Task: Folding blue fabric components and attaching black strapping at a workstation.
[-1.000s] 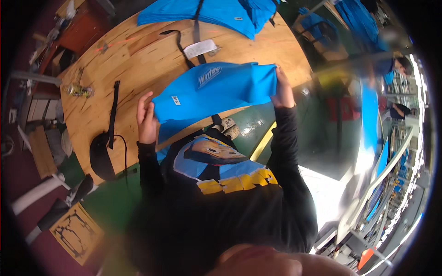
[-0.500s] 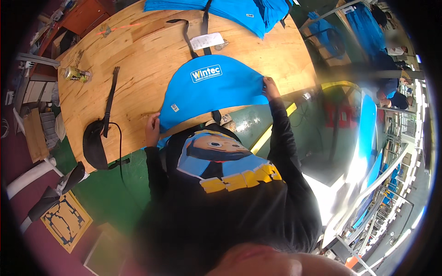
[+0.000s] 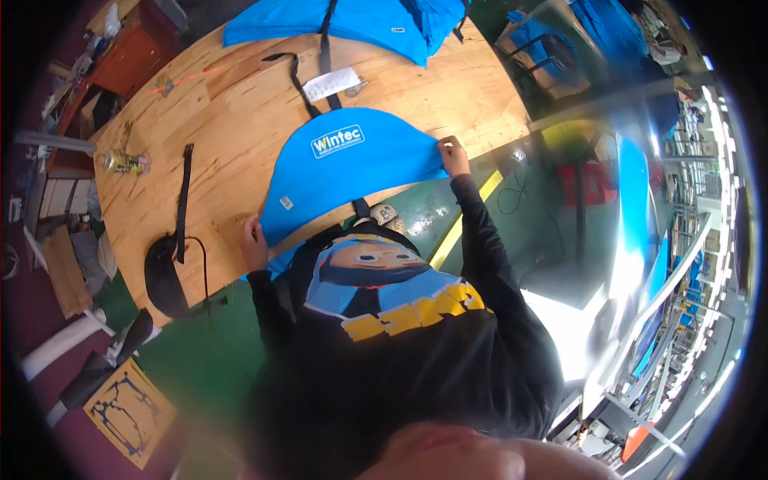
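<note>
A blue fabric piece (image 3: 344, 180) with a rounded far edge and a white printed label lies spread over the near edge of the wooden table. At its right corner my right hand (image 3: 454, 158) is closed, pinching the cloth edge. My left hand (image 3: 255, 244) grips the lower left corner, its fingers curled at the edge. More blue fabric (image 3: 282, 260) hangs below the table edge beside my left wrist. Black straps (image 3: 362, 208) show under the piece at its near side, and a dark strap (image 3: 296, 80) lies beyond its far edge.
A stack of blue fabric pieces (image 3: 368, 32) sits at the table's far side, near a white paper slip (image 3: 331, 83). To the left are a black pouch (image 3: 163, 276) with a strap (image 3: 184, 200) and a bottle (image 3: 126, 163). A yellow bar (image 3: 464, 220) stands at right.
The whole view has shifted, so the table and fabric appear farther left. Both hands stay at the fabric's corners, and the right fingers look more curled.
</note>
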Demonstrator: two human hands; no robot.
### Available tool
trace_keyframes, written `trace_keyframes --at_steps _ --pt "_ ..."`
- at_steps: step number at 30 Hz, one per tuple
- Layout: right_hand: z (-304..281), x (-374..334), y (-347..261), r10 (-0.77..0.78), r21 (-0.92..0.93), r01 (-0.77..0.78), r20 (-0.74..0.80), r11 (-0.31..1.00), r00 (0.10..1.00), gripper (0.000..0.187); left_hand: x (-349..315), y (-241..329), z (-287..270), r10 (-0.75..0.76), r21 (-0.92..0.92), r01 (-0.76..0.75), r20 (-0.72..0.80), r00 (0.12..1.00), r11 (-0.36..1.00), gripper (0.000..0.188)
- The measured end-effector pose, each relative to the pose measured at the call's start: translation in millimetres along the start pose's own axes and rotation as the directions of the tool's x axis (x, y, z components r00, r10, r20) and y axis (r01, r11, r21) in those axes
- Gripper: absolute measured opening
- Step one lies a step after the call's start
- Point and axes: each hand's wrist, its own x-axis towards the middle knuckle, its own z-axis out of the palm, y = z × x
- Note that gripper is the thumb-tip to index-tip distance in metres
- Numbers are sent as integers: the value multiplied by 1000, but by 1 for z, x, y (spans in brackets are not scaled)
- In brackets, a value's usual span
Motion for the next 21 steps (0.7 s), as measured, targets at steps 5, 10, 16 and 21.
trace_keyframes --at_steps 5,10,16,21 --pt "6 -7 8 96 -243 -116 -92 963 991 14 -4 -30 6 157 131 -155 -9 988 979 37" --pt "-6 -25 0 3 -418 -67 -151 906 988 23 -7 -27 10 308 221 -292 -42 951 931 49" --pt "-19 -30 -9 -34 -510 -83 -217 856 975 21 -9 6 4 272 616 -178 -61 960 767 49" --pt "11 -40 -46 -289 -449 164 -225 878 930 42 17 71 38 489 381 -478 76 869 791 46"
